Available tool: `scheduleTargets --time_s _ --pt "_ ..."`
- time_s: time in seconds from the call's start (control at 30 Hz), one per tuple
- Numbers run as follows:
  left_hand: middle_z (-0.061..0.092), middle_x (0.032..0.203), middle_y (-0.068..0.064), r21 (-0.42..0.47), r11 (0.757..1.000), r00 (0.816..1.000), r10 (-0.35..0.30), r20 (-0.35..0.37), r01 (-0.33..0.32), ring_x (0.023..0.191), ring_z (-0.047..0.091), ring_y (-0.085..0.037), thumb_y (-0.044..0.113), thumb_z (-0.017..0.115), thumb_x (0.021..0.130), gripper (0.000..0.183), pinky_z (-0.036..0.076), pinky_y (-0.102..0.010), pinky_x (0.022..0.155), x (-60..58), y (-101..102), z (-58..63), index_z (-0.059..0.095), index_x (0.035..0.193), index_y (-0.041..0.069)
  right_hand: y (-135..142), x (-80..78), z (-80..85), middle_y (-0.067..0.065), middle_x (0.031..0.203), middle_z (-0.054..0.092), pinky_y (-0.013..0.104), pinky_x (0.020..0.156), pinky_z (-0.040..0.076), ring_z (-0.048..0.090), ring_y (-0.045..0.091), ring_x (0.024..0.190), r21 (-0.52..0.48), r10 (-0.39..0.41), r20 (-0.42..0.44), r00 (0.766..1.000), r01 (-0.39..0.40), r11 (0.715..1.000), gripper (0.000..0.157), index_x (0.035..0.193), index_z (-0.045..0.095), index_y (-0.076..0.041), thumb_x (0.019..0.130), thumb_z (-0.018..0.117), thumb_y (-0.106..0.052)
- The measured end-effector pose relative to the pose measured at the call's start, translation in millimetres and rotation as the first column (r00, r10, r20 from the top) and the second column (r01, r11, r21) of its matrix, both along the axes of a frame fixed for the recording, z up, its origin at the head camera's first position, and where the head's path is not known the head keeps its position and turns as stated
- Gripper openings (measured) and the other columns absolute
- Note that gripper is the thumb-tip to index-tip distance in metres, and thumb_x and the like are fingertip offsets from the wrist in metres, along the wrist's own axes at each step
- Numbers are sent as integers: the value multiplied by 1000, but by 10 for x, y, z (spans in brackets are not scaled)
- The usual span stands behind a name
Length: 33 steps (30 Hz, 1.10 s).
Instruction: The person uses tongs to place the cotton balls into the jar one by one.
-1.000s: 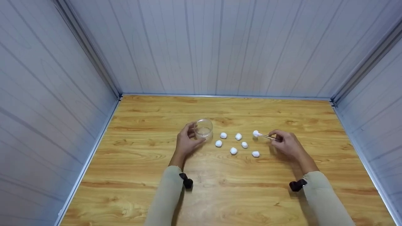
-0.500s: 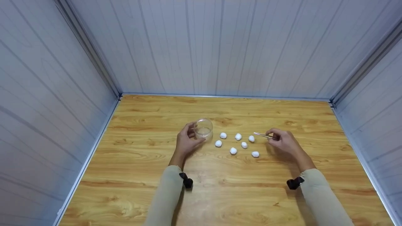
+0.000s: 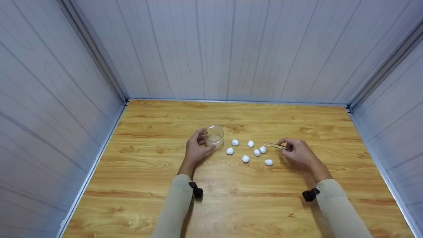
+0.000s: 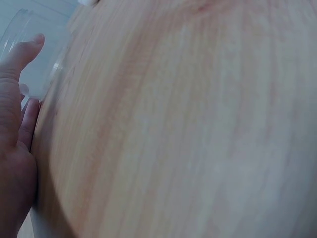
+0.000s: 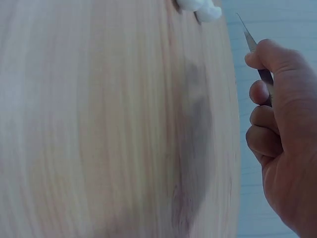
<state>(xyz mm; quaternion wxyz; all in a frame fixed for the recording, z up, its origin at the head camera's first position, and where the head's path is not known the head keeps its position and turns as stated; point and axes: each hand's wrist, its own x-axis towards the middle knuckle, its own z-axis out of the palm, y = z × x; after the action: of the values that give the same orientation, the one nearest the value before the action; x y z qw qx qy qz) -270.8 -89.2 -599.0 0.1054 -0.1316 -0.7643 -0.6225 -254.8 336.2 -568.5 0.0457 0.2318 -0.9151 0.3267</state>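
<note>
My left hand [image 3: 196, 148] holds a clear round container [image 3: 214, 135] from its left side, thumb in front and fingers behind. In the left wrist view the thumb lies along the see-through wall of the container [image 4: 49, 54]. With my right hand [image 3: 300, 151] I pinch metal tweezers [image 3: 276, 145], also seen in the right wrist view as slim tweezers [image 5: 251, 43] between thumb and forefinger. Their tips point left and stand slightly apart with nothing between them. Just beyond the tips lies a white cotton ball [image 3: 262, 149], close beside another cotton ball [image 3: 257, 152].
Several more white cotton balls lie scattered between the hands, among them a cotton ball [image 3: 235, 142] near the container and a cotton ball [image 3: 269, 162] nearer to me. The wood-grain table [image 3: 231, 211] is bounded by pale panel walls [image 3: 214, 49] at the back and sides.
A cotton ball that the tweezers held up one second ago now lies on the table, slightly nearer to me. The tweezers have let it go and their tips have parted. My left hand stays still.
</note>
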Motion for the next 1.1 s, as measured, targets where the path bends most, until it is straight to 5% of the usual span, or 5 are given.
scheduleTargets --time_s 0.2,0.47,1.1 --pt "55 118 -14 -38 998 999 49 18 -48 102 56 -23 17 86 61 77 50 -32 84 -100 -3 -194 49 129 15 -49 42 -28 -6 61 52 25 43 36 41 11 49 2 7 45 999 -7 1000 19 101 66 -21 83 64 -15" --pt "55 119 -10 -58 997 998 57 39 -55 101 56 -19 21 85 62 76 50 -29 85 -92 0 -205 49 129 19 -53 46 -89 -4 59 51 24 40 33 38 10 47 -1 21 18 1000 -21 1000 16 101 65 -17 86 62 -18" --pt "55 118 -15 -53 998 999 46 23 -45 102 56 -26 14 85 63 75 50 -33 85 -87 5 -169 49 128 10 -95 60 -180 -1 62 54 25 40 36 41 13 49 -36 4 200 980 3 999 12 97 65 -21 86 63 -17"
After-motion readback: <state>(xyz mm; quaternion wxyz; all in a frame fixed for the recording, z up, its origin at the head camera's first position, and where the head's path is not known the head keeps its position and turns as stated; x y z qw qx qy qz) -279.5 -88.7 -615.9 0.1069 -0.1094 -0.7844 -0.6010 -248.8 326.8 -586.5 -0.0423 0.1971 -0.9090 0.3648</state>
